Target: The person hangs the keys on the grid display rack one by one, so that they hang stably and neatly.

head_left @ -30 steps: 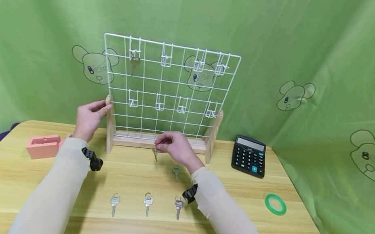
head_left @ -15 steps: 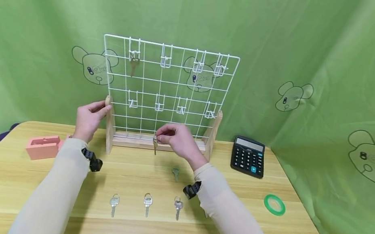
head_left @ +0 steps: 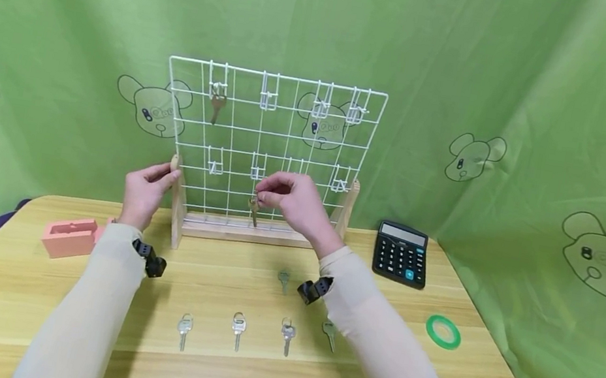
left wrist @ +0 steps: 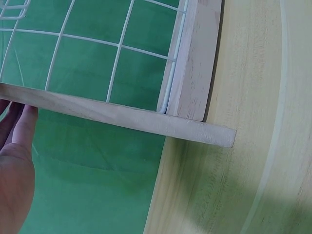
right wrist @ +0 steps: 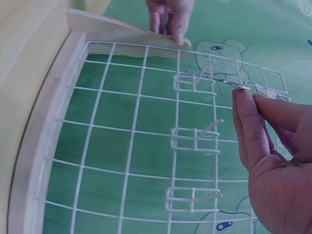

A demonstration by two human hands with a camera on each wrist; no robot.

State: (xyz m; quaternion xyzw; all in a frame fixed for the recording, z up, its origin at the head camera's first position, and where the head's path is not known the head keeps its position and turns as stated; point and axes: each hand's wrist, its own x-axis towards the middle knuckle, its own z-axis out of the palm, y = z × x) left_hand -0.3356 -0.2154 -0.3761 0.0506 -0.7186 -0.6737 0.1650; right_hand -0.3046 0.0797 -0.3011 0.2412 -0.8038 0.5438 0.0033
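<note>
My right hand (head_left: 296, 204) pinches a key (head_left: 254, 211) by its ring, and the key hangs in front of the lower part of a white wire grid rack (head_left: 274, 133). In the right wrist view the same key (right wrist: 226, 83) reaches out from the fingertips, with a ring beside the thumb. My left hand (head_left: 142, 193) holds the top of the rack's left wooden post (head_left: 177, 205) between thumb and fingers. Another key (head_left: 217, 108) hangs on the upper left hook. More white hooks (head_left: 268, 101) sit along two rows of the grid.
Several keys lie on the table, among them a front left key (head_left: 184, 331), a middle key (head_left: 238, 331) and a green-grey key (head_left: 284, 280). A calculator (head_left: 402, 253) and green tape roll (head_left: 443, 331) are at right; a pink box (head_left: 70, 237) is at left.
My right hand has lifted the pinched key from low over the table up before the grid's lower part. A key on the table now shows beside the right sleeve. The left hand stays put.
</note>
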